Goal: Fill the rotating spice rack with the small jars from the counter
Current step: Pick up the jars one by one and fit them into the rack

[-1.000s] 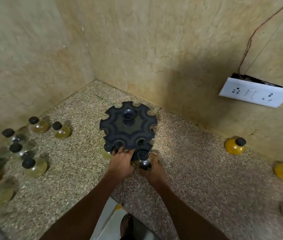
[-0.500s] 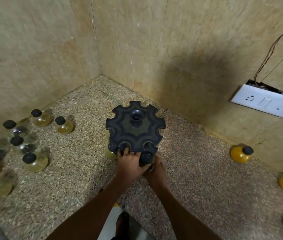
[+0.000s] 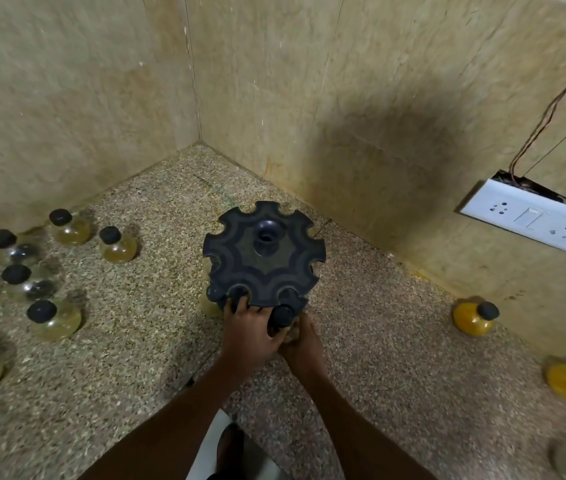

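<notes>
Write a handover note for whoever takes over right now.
Left hand grips the rack at its near rim. Right hand holds a jar at a near slot, not clearly seated. Done: a few caps show in near slots. Left: six or more jars on the counter's left, three or more yellow jars on the right.

Two bare forearms, no visible sleeves
</notes>
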